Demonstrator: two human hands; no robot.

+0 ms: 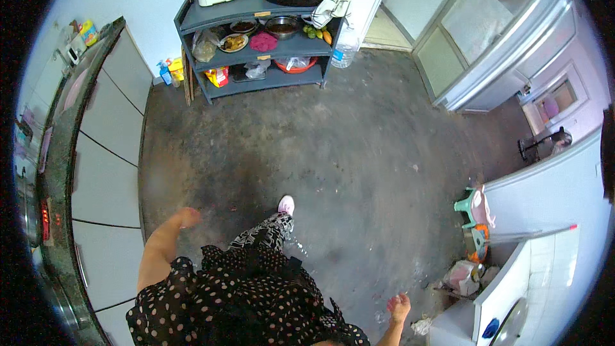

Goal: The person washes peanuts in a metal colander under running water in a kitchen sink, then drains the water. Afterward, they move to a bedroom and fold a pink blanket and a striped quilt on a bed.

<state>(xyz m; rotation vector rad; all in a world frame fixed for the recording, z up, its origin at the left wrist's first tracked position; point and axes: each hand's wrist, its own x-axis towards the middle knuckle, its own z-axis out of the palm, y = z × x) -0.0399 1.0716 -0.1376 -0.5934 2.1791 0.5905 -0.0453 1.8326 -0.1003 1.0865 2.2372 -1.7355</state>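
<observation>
My left hand [189,216] hangs beside my body, over the dark floor and near the grey cabinet fronts [106,182]. It is smeared by motion, so how its fingers lie does not show; no object can be made out in it. Low on the right, my right hand [398,306] is held out from my side with the fingers loosely bent and apart. Nothing shows in it, and it touches nothing. The closest things to it are a bundle of pale bags [462,277] and a crumpled white scrap [421,327] on the floor.
Ahead stands a dark shelf unit [262,16] with dishes, a steel bowl [282,26] and produce. A water jug [344,54] sits beside it, near a doorway [387,29]. Along the left runs a dark counter [64,134]. A green stool [473,207] is at the right.
</observation>
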